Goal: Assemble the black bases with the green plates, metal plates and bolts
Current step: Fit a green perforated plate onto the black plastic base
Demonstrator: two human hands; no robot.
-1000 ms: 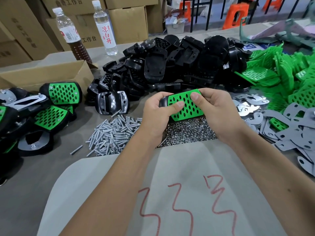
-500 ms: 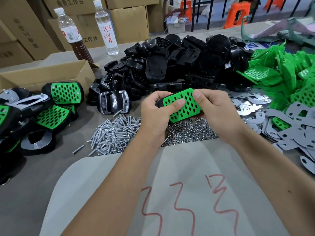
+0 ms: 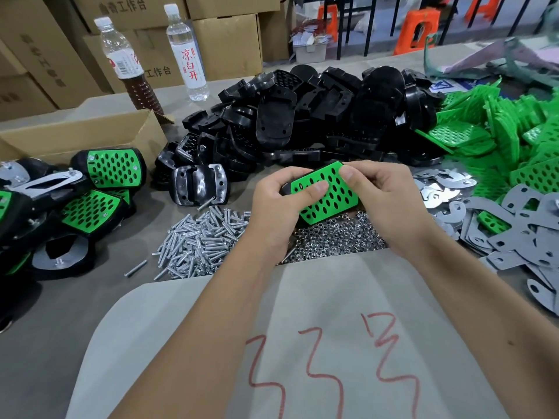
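Both hands hold one perforated green plate (image 3: 328, 195) seated on a black base, whose edge shows at the plate's left end. My left hand (image 3: 279, 207) grips the left end with the thumb pressing on the green face. My right hand (image 3: 384, 201) grips the right end, thumb on the plate's top corner. Underneath lie a heap of bolts (image 3: 199, 240) and a heap of nuts (image 3: 335, 237). A big pile of black bases (image 3: 302, 116) sits behind, green plates (image 3: 508, 140) at the right, grey metal plates (image 3: 529, 225) at the near right.
Finished green-and-black assemblies (image 3: 75, 195) lie at the left beside an open cardboard box (image 3: 81, 134). Two bottles (image 3: 184, 49) stand at the back left before stacked cartons. A grey sheet with red marks (image 3: 302, 343) covers the near table. One loose black base (image 3: 198, 184) lies by the bolts.
The plate and base have tilted a little in my hands, the right end rising; my thumbs have shifted slightly on the green face. Both hands stay over the nuts.
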